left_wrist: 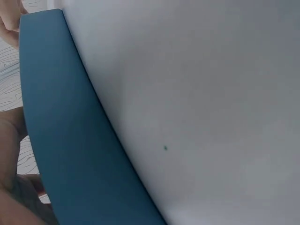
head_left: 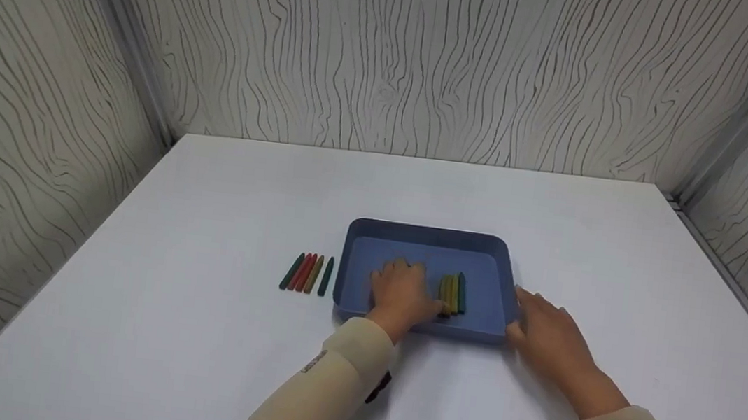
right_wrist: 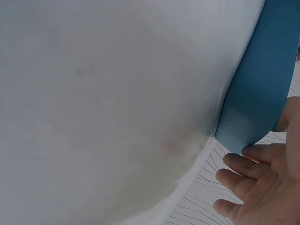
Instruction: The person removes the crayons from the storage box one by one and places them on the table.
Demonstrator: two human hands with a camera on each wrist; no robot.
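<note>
A shallow blue tray [head_left: 420,329] rests on the white table. My left hand [head_left: 401,294] reaches over its near wall, fingers spread low over the tray's floor. Its thumb lies at the near ends of several yellowish and green crayons [head_left: 453,293] lined up inside. Whatever lies under the palm is hidden. My right hand [head_left: 553,339] holds the tray's near right corner, with the thumb [right_wrist: 281,123] at the rim and the forefinger against the outside. The other fingers of that hand extend apart from the wall in the right wrist view.
Left of the tray, several crayons [head_left: 307,273] in green, red and brownish yellow lie side by side on the table [head_left: 156,326]. Panels with a wood-grain pattern [head_left: 391,57] stand behind and at both sides. A small green speck [left_wrist: 165,148] marks the tabletop.
</note>
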